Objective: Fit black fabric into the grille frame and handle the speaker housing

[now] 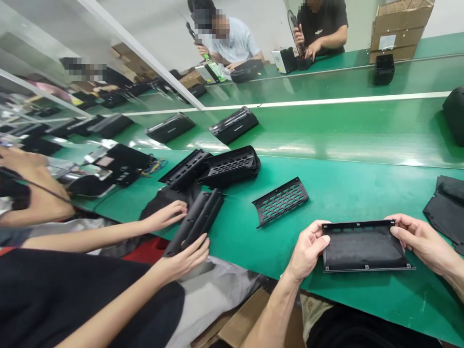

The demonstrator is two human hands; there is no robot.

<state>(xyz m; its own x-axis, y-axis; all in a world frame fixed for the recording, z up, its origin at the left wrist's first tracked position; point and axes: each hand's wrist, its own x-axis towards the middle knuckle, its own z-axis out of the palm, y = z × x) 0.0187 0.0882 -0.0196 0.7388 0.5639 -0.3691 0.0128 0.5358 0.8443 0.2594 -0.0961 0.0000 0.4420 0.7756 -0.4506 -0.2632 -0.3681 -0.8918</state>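
Observation:
I hold a flat black rectangular panel (364,247) with a dark fabric face just above the green bench (344,193). My left hand (307,250) grips its left edge, fingers curled round it. My right hand (416,238) pinches its right edge, thumb on top. A black perforated grille (280,200) lies on the bench just beyond the panel, to the left.
A co-worker on my left has both hands (170,216) on a long black ribbed part (197,222). Black housings (224,166) lie beyond it, black fabric pieces (447,210) at the right. Speaker bodies (234,124) ride the green conveyor. Across it sit two people, with cardboard boxes (398,29).

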